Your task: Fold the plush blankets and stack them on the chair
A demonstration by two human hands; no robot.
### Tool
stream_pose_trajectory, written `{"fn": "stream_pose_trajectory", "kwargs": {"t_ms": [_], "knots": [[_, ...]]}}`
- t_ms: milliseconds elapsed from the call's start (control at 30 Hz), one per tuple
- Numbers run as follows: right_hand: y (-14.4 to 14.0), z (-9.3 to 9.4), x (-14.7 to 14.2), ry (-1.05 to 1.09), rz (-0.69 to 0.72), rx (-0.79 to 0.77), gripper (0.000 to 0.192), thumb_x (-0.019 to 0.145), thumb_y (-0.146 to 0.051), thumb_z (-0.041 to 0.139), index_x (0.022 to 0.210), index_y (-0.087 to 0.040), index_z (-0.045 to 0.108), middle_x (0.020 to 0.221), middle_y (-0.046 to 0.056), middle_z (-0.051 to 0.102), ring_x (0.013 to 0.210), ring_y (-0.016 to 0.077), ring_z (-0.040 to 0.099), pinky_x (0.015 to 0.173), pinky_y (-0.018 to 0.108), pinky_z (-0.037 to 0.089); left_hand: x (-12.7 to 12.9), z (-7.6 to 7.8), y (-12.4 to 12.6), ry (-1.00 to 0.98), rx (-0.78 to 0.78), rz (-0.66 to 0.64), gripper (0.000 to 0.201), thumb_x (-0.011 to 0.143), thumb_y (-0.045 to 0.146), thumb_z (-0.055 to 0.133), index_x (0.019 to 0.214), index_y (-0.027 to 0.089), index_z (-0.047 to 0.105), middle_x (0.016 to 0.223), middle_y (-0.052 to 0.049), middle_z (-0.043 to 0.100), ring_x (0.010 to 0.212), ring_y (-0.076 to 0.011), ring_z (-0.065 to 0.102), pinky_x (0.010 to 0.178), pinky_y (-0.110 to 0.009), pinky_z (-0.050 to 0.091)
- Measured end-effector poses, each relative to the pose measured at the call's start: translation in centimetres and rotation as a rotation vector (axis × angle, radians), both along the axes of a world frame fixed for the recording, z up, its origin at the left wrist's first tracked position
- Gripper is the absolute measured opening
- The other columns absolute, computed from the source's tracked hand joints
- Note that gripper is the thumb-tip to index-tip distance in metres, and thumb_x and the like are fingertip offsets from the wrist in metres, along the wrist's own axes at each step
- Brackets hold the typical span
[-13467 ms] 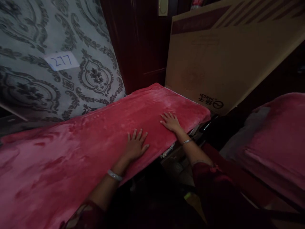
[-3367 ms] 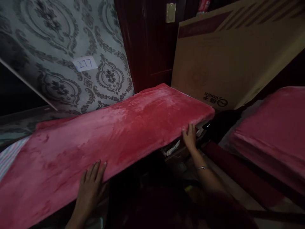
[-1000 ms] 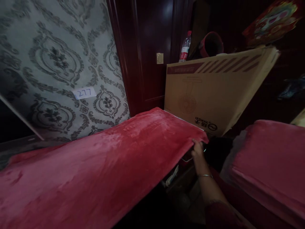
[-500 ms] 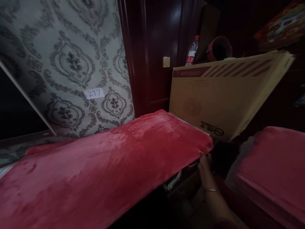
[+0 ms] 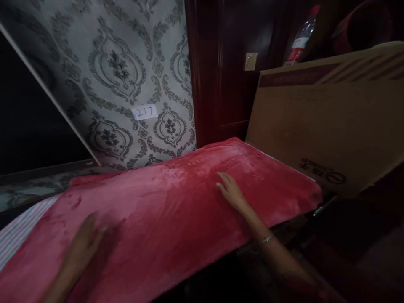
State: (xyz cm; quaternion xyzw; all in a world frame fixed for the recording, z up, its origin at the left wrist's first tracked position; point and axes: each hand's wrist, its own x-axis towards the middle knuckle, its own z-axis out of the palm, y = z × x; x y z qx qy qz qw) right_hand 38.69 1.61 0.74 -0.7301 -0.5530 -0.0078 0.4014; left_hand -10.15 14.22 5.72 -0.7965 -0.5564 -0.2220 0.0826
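Note:
A red plush cloth lies spread over a long, raised surface, its near edge hanging along the front. My right hand, with a bracelet on the wrist, is over the middle of the cloth, fingers stretched out and thumb apart. It appears to rest on the pile, gripping nothing. Slightly blurred, my left hand is over the cloth's left part, thumb away from the fingers and nothing held. Whether its palm touches the cloth I cannot tell. Striped fabric shows from under the cloth at the left.
A large cardboard box stands behind the cloth's right end. Beyond its top edge are a red-capped bottle and a round red container. A dark panel leans at the left, near the patterned wall.
My right hand has left the cloth's right front corner and moved left onto its middle. My left hand has come into view. The camera has turned, shifting the scene rightward.

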Motion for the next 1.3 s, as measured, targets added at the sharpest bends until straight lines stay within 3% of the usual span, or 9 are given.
{"fn": "stream_pose_trajectory", "kwargs": {"t_ms": [133, 267, 367, 533, 667, 833, 1000, 1200, 1300], "knots": [[7.9, 2.9, -2.4, -0.11, 0.255, -0.378, 0.065, 0.095, -0.041, 0.05, 0.154, -0.016, 0.039, 0.161, 0.014, 0.034, 0.149, 0.0287, 0.03, 0.122, 0.047, 0.026, 7.5, -0.8, 7.6, 0.22, -0.305, -0.169, 0.066, 0.093, 0.043, 0.042, 0.151, 0.013, 0.042, 0.159, -0.016, 0.037, 0.149, -0.0326, 0.031, 0.117, -0.053, 0.034], [13.9, 3.7, -4.4, -0.204, 0.28, -0.456, 0.062, 0.098, -0.038, 0.045, 0.156, -0.016, 0.036, 0.163, 0.013, 0.03, 0.152, 0.0271, 0.025, 0.122, 0.044, 0.025, 12.4, -0.8, 11.6, 0.239, -0.335, -0.067, 0.062, 0.099, 0.039, 0.035, 0.156, 0.014, 0.033, 0.164, -0.018, 0.024, 0.152, -0.0314, 0.022, 0.119, -0.058, 0.024], [16.5, 1.7, -5.5, -0.275, 0.233, -0.468, 0.059, 0.101, -0.036, 0.038, 0.156, -0.017, 0.035, 0.162, 0.012, 0.033, 0.152, 0.0267, 0.024, 0.12, 0.046, 0.027, 13.3, -2.7, 12.4, 0.241, -0.312, -0.042, 0.059, 0.1, 0.041, 0.036, 0.155, 0.019, 0.037, 0.164, -0.015, 0.028, 0.151, -0.0334, 0.024, 0.118, -0.06, 0.023], [18.0, -4.7, -4.6, -0.441, 0.197, -0.492, 0.059, 0.099, -0.046, 0.035, 0.153, -0.022, 0.042, 0.16, 0.011, 0.037, 0.148, 0.0297, 0.032, 0.118, 0.052, 0.028, 12.8, -6.1, 12.4, 0.185, -0.326, -0.086, 0.061, 0.1, 0.051, 0.032, 0.155, 0.023, 0.037, 0.163, -0.015, 0.03, 0.151, -0.0354, 0.025, 0.117, -0.064, 0.021], [19.1, -8.2, -2.9, -0.469, 0.205, -0.375, 0.066, 0.095, -0.057, 0.029, 0.153, -0.026, 0.042, 0.16, 0.008, 0.037, 0.148, 0.0308, 0.032, 0.114, 0.054, 0.034, 11.0, -5.8, 14.2, 0.153, -0.38, -0.111, 0.066, 0.098, 0.059, 0.034, 0.155, 0.026, 0.035, 0.165, -0.013, 0.026, 0.151, -0.0347, 0.023, 0.118, -0.063, 0.02], [19.4, -9.6, -2.2, -0.48, 0.223, -0.265, 0.072, 0.091, -0.061, 0.025, 0.15, -0.025, 0.047, 0.156, 0.008, 0.044, 0.145, 0.0328, 0.037, 0.113, 0.055, 0.036, 4.5, -4.1, 19.3, 0.045, -0.392, 0.214, 0.058, 0.095, 0.05, 0.046, 0.149, 0.027, 0.045, 0.162, -0.012, 0.033, 0.15, -0.0336, 0.027, 0.118, -0.065, 0.017], [19.4, -10.4, -1.7, -0.48, 0.251, -0.216, 0.07, 0.091, -0.059, 0.027, 0.15, -0.026, 0.045, 0.154, 0.009, 0.047, 0.144, 0.0331, 0.038, 0.11, 0.057, 0.038, -3.0, -2.9, 23.8, -0.126, -0.286, 0.443, 0.048, 0.092, 0.034, 0.051, 0.135, 0.013, 0.057, 0.151, -0.026, 0.043, 0.142, -0.0433, 0.037, 0.112, -0.07, 0.022], [19.1, -10.7, -1.3, -0.481, 0.239, -0.161, 0.068, 0.092, -0.057, 0.029, 0.15, -0.027, 0.045, 0.151, 0.009, 0.051, 0.143, 0.0334, 0.041, 0.111, 0.058, 0.038, -7.5, -1.1, 29.4, -0.488, -0.143, 0.499, 0.041, 0.087, 0.014, 0.049, 0.126, 0.01, 0.06, 0.129, -0.021, 0.064, 0.124, -0.0301, 0.058, 0.106, -0.04, 0.044], [18.9, -10.4, -1.3, -0.487, 0.239, -0.161, 0.067, 0.092, -0.057, 0.029, 0.15, -0.027, 0.045, 0.151, 0.009, 0.051, 0.142, 0.0329, 0.042, 0.112, 0.058, 0.037, -8.3, -1.1, 32.3, -0.695, -0.109, 0.475, 0.045, 0.081, 0.011, 0.054, 0.125, 0.01, 0.06, 0.115, -0.017, 0.071, 0.115, -0.0289, 0.063, 0.101, -0.039, 0.048]]}}
